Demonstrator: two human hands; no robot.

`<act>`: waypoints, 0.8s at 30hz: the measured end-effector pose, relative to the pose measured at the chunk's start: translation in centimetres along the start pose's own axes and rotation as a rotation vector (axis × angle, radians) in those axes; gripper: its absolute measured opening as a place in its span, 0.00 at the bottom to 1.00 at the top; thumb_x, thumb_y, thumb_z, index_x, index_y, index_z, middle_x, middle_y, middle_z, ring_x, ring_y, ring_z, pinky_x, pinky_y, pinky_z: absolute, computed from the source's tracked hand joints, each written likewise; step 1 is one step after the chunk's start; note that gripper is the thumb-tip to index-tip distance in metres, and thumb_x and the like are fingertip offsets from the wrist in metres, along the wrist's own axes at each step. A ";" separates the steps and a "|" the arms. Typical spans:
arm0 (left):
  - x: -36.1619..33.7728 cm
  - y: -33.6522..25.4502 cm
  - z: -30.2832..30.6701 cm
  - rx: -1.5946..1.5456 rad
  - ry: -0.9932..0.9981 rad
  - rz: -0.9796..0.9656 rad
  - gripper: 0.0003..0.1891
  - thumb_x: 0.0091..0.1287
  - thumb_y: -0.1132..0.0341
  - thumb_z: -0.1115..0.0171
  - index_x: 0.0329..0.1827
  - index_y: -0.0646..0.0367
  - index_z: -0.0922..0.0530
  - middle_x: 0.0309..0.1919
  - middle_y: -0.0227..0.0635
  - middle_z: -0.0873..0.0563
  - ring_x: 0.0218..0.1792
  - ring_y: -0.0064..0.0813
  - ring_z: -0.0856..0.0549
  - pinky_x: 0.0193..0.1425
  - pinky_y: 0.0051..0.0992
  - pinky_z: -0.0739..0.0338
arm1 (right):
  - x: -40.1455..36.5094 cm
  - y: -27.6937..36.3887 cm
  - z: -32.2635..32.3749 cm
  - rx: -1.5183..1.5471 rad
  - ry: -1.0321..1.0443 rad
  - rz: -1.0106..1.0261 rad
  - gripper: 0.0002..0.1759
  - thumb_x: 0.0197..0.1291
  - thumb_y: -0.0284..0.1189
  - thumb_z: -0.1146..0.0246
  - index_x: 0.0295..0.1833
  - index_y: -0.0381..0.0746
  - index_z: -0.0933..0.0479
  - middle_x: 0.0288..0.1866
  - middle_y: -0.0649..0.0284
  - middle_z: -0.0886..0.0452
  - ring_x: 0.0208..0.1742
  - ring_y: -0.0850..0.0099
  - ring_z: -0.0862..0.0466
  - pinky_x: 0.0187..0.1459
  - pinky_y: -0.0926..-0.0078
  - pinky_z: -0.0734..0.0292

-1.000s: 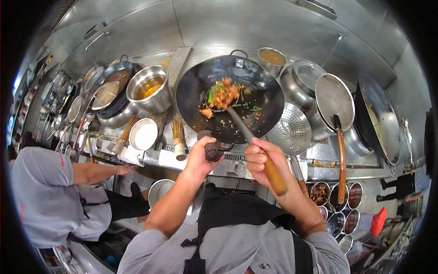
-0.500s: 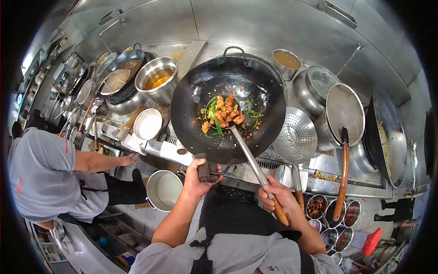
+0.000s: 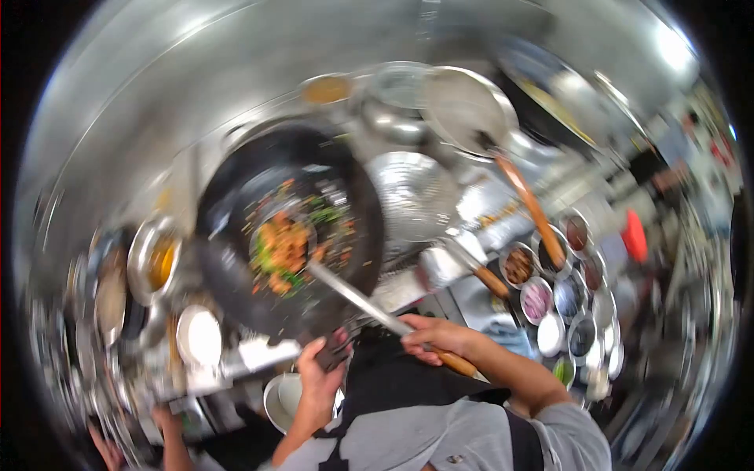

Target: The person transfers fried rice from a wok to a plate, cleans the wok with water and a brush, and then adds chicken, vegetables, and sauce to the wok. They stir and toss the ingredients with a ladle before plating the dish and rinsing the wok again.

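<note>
My left hand (image 3: 320,369) is closed round a dark cloth (image 3: 333,355) at the near edge of the black wok (image 3: 228,212). In my right hand (image 3: 437,339) is the handle of a metal ladle (image 3: 353,296), which slants down to the left into the wok. Fried orange-brown pieces of food (image 3: 284,242) with green bits fill the ladle's bowl. More chopped green and red bits lie scattered on the wok's surface round it. The picture is smeared by motion.
A perforated skimmer (image 3: 412,196) lies right of the wok, below a wooden-handled strainer (image 3: 471,110). Several ingredient bowls stand at the lower right, one with purple pieces (image 3: 536,301). A metal pot of yellow liquid (image 3: 155,261) is left. A co-worker's arm (image 3: 171,439) shows lower left.
The view has turned to the right, so the wok and stove sit further left and tilted. More ingredient bowls show. Both hands keep their holds on the cloth and the ladle.
</note>
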State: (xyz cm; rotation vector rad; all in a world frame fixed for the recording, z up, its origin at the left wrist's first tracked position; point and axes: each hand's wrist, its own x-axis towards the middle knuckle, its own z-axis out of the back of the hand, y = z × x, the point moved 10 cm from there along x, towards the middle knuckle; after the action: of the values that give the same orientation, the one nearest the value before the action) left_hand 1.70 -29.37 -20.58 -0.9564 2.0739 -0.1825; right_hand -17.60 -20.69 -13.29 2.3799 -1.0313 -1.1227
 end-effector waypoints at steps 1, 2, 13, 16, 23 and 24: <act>-0.5 -0.2 -0.8 0.008 0.020 0.021 0.21 0.60 0.63 0.37 0.54 0.64 0.21 0.54 0.49 0.15 0.55 0.44 0.17 0.62 0.47 0.22 | 0.1 -0.5 0.0 -0.002 -0.008 0.019 0.34 0.70 0.33 0.38 0.77 0.43 0.44 0.27 0.69 0.31 0.17 0.82 0.31 0.17 0.82 0.35; -0.8 -0.7 -1.6 0.018 0.043 0.040 0.23 0.60 0.63 0.37 0.57 0.63 0.22 0.54 0.47 0.15 0.58 0.44 0.18 0.64 0.47 0.24 | 0.6 -1.2 -0.1 -0.011 0.017 0.048 0.34 0.70 0.34 0.38 0.77 0.42 0.44 0.27 0.69 0.30 0.17 0.82 0.30 0.16 0.82 0.35; -3.3 -9.0 -3.2 0.146 -0.098 -0.143 0.16 0.55 0.64 0.30 0.47 0.52 0.21 0.40 0.35 0.13 0.41 0.31 0.14 0.42 0.28 0.19 | -4.5 -1.9 -8.5 0.083 -0.101 0.356 0.15 0.66 0.27 0.39 0.55 0.39 0.33 0.23 0.68 0.29 0.13 0.81 0.29 0.12 0.76 0.32; -5.7 -7.0 -3.7 0.285 0.005 -0.172 0.16 0.56 0.64 0.30 0.47 0.52 0.21 0.40 0.34 0.13 0.40 0.30 0.14 0.40 0.29 0.20 | -10.3 -5.5 -8.1 0.148 -0.093 0.470 0.08 0.65 0.28 0.37 0.43 0.39 0.30 0.23 0.68 0.29 0.14 0.79 0.29 0.13 0.74 0.33; -17.7 4.1 -9.9 0.449 0.227 -0.117 0.16 0.58 0.63 0.32 0.48 0.53 0.23 0.37 0.37 0.14 0.37 0.30 0.14 0.38 0.30 0.19 | -26.6 -16.5 -9.1 0.156 -0.235 0.706 0.33 0.68 0.31 0.37 0.74 0.39 0.42 0.24 0.71 0.32 0.14 0.82 0.31 0.14 0.79 0.35; -18.5 6.4 -11.3 0.467 0.297 -0.043 0.17 0.58 0.63 0.33 0.49 0.53 0.23 0.37 0.38 0.14 0.36 0.31 0.14 0.37 0.30 0.19 | -29.0 -18.0 -9.4 0.159 -0.282 0.745 0.33 0.68 0.31 0.36 0.74 0.39 0.43 0.24 0.71 0.32 0.14 0.82 0.31 0.14 0.79 0.35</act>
State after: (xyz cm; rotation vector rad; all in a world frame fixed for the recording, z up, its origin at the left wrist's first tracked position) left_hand -3.39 -14.37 -4.49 -0.7144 2.1344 -0.8351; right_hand -14.37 12.43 -1.39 1.6794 -1.9411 -1.1055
